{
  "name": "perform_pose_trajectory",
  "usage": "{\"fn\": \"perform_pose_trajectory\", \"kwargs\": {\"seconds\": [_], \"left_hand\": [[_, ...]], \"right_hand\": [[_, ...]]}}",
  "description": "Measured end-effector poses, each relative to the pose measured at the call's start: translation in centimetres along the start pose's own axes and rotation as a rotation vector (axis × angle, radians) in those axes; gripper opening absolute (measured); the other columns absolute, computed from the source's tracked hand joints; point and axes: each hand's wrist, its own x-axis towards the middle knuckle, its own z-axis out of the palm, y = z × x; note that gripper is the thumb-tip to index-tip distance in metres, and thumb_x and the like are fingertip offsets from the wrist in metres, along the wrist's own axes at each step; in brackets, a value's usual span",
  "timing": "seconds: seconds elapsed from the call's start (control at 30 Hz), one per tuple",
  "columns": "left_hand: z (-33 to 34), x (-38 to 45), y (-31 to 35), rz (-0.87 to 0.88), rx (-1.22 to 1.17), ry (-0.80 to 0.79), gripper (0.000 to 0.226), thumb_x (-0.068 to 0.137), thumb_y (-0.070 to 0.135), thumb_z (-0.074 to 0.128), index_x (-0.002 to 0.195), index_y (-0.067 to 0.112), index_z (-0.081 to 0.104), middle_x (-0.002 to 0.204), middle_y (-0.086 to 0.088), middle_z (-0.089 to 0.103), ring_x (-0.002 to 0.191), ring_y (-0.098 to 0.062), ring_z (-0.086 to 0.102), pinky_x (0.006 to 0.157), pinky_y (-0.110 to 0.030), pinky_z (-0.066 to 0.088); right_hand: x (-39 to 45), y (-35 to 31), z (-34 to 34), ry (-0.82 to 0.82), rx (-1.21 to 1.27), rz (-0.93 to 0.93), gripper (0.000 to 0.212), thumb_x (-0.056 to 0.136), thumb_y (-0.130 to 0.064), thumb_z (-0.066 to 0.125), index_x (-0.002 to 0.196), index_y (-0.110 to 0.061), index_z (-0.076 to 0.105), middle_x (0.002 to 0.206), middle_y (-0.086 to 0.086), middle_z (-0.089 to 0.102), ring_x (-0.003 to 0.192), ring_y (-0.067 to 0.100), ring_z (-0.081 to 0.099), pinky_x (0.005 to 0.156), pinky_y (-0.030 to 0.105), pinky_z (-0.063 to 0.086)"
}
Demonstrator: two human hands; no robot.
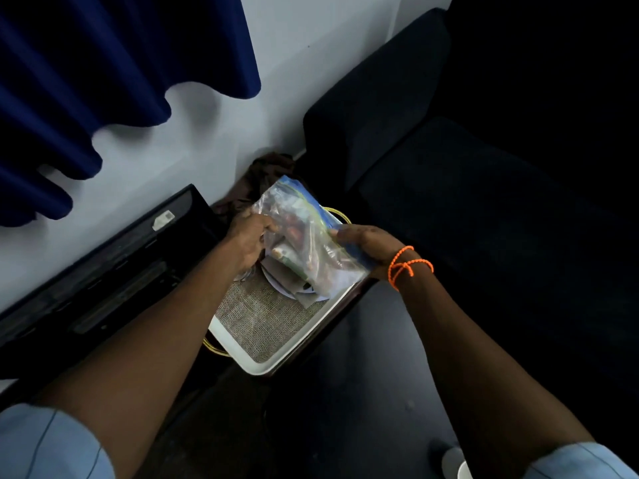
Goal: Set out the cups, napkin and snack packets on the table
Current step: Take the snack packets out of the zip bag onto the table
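Observation:
A clear zip bag [304, 236] with a blue seal strip, holding several snack packets, is held up over a white tray [242, 354]. My left hand [250, 236] reaches into the bag's open side. My right hand [366, 247], with an orange bead bracelet on the wrist, grips the bag's sealed edge. The tray has a woven burlap liner [266, 316] and gold handles. A white plate [276, 281] and a folded paper lie on it under the bag. A clear glass [245, 273] shows partly below my left wrist.
A dark sofa [449, 167] stands to the right, close to the tray. A black flat device [103, 271] leans along the white wall at left. Blue curtain [86, 81] hangs above. A brown cloth [266, 171] lies behind the tray. White cups [456, 464] sit at bottom right.

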Motion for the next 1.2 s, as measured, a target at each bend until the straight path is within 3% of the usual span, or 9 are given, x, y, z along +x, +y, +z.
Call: {"fn": "perform_pose_trajectory", "kwargs": {"seconds": [0.17, 0.3, 0.47, 0.57, 0.8, 0.9, 0.97, 1.13, 1.2], "left_hand": [[1.8, -1.2, 1.2, 0.174, 0.35, 0.53, 0.043, 0.083, 0.032, 0.067, 0.11, -0.002, 0.072, 0.106, -0.019, 0.075, 0.099, -0.036, 0.072, 0.081, -0.04, 0.062], [5.6, -4.1, 3.2, 0.07, 0.021, 0.216, 0.055, 0.066, 0.064, 0.074, 0.089, 0.014, 0.073, 0.084, -0.01, 0.077, 0.068, -0.026, 0.076, 0.059, -0.037, 0.063], [8.4, -5.5, 5.5, 0.244, 0.108, 0.237, 0.009, 0.081, 0.019, 0.073, 0.077, 0.011, 0.074, 0.072, -0.01, 0.073, 0.06, -0.023, 0.068, 0.066, -0.041, 0.063], [9.2, -6.4, 7.8, 0.388, 0.123, 0.297, 0.023, 0.086, 0.025, 0.066, 0.068, 0.01, 0.067, 0.063, -0.006, 0.065, 0.057, -0.019, 0.054, 0.06, -0.037, 0.05], [12.9, -9.5, 10.5, 0.631, 0.23, 0.319, 0.023, 0.095, 0.034, 0.057, 0.09, 0.015, 0.069, 0.09, -0.009, 0.073, 0.084, -0.028, 0.064, 0.08, -0.037, 0.053], [15.8, -11.4, 9.6, 0.729, 0.218, 0.251, 0.016, 0.096, 0.028, 0.06, 0.092, 0.017, 0.071, 0.08, 0.004, 0.069, 0.069, -0.003, 0.056, 0.069, -0.02, 0.047], [17.3, -12.6, 8.9, 0.748, 0.191, 0.193, 0.016, 0.096, 0.028, 0.06, 0.094, 0.019, 0.074, 0.076, 0.014, 0.067, 0.066, 0.005, 0.059, 0.062, -0.008, 0.044], [19.9, -14.6, 8.6, 0.718, 0.006, -0.116, 0.017, 0.092, 0.024, 0.064, 0.095, 0.015, 0.078, 0.091, 0.0, 0.077, 0.087, -0.009, 0.069, 0.083, -0.027, 0.055], [20.6, -15.2, 8.3, 0.677, -0.032, -0.3, 0.017, 0.087, 0.022, 0.068, 0.093, 0.013, 0.08, 0.089, -0.003, 0.077, 0.086, -0.011, 0.07, 0.079, -0.024, 0.055]], "right_hand": [[-1.0, -1.1, 2.6, 0.209, -0.081, -0.318, 0.026, 0.083, 0.001, 0.072, 0.109, 0.001, 0.069, 0.093, 0.018, 0.061, 0.079, 0.027, 0.057, 0.087, 0.05, 0.054], [-1.9, -2.9, 4.7, 0.283, -0.239, -0.478, 0.017, 0.073, 0.004, 0.08, 0.078, -0.008, 0.07, 0.076, 0.009, 0.069, 0.068, 0.018, 0.065, 0.073, 0.036, 0.057], [-3.6, -5.6, 4.9, 0.259, -0.134, -0.457, 0.03, 0.066, -0.003, 0.087, 0.08, 0.001, 0.061, 0.08, 0.023, 0.059, 0.076, 0.032, 0.056, 0.074, 0.048, 0.049], [-5.4, -7.2, 3.6, 0.292, 0.002, -0.508, 0.03, 0.07, -0.019, 0.086, 0.082, -0.005, 0.063, 0.074, 0.018, 0.056, 0.063, 0.024, 0.05, 0.059, 0.033, 0.044], [-10.8, -9.4, -1.0, 1.086, -0.544, -0.55, 0.031, 0.066, -0.023, 0.08, 0.087, -0.013, 0.059, 0.087, 0.004, 0.06, 0.075, 0.021, 0.056, 0.068, 0.034, 0.048], [-13.5, -9.3, -0.3, 1.335, -0.985, -0.858, 0.041, 0.067, -0.024, 0.075, 0.102, -0.017, 0.056, 0.106, 0.008, 0.052, 0.092, 0.028, 0.052, 0.074, 0.038, 0.049], [-14.5, -9.2, 0.1, 1.361, -1.178, -0.988, 0.046, 0.063, -0.026, 0.076, 0.104, -0.021, 0.055, 0.109, 0.006, 0.051, 0.094, 0.027, 0.051, 0.075, 0.041, 0.05], [-15.7, -9.0, -3.2, 1.106, -0.728, -0.373, 0.112, 0.055, -0.048, 0.089, 0.146, -0.019, 0.029, 0.148, 0.014, 0.036, 0.129, 0.037, 0.047, 0.102, 0.046, 0.047], [-16.3, -8.5, -4.6, 0.891, -0.503, -0.299, 0.075, 0.066, -0.032, 0.088, 0.131, -0.015, 0.055, 0.122, 0.012, 0.065, 0.107, 0.028, 0.066, 0.088, 0.038, 0.057]]}}
